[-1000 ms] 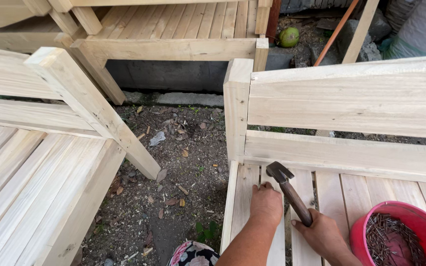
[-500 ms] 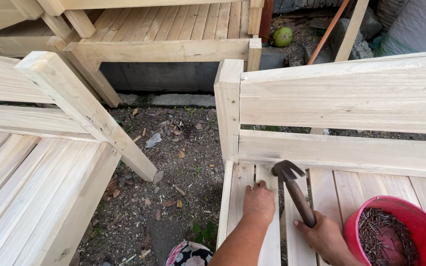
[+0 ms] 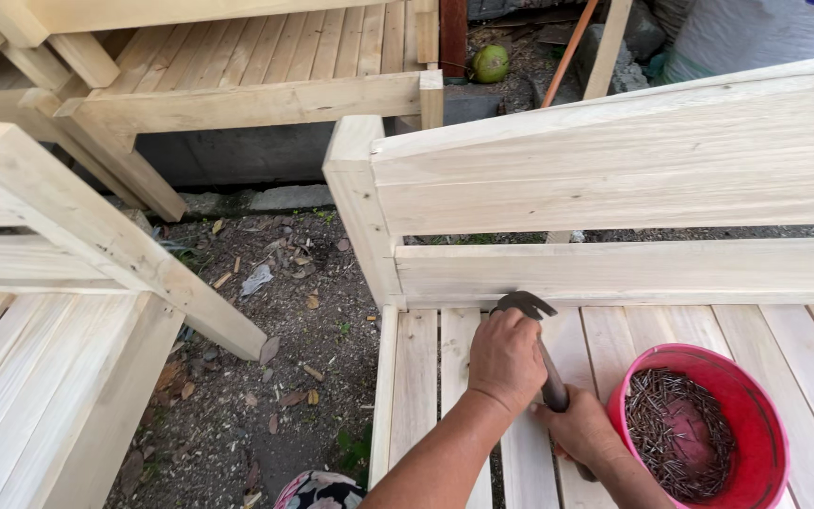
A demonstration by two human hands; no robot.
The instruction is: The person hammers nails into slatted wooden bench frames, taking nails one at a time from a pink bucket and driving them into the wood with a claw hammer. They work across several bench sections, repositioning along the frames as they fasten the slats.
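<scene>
My left hand (image 3: 506, 358) rests with curled fingers on a pale seat slat (image 3: 463, 330) of an unpainted wooden bench. Its fingertips are hidden, so anything pinched in them cannot be seen. My right hand (image 3: 581, 429) grips the dark handle of a claw hammer (image 3: 550, 377). The hammer's head (image 3: 525, 303) sits just past my left knuckles, close to the lower back rail (image 3: 633, 269).
A red plastic bowl (image 3: 756, 415) full of loose nails stands on the seat slats at my right. Another bare wooden bench (image 3: 58, 283) is on the left, and a third (image 3: 256, 94) stands beyond. Dirt ground with leaves lies between them. A green round fruit (image 3: 490, 63) lies far back.
The hammer head has come down and forward, closer to the back rail. My left hand slid forward along the slat beside it. The view moved in closer.
</scene>
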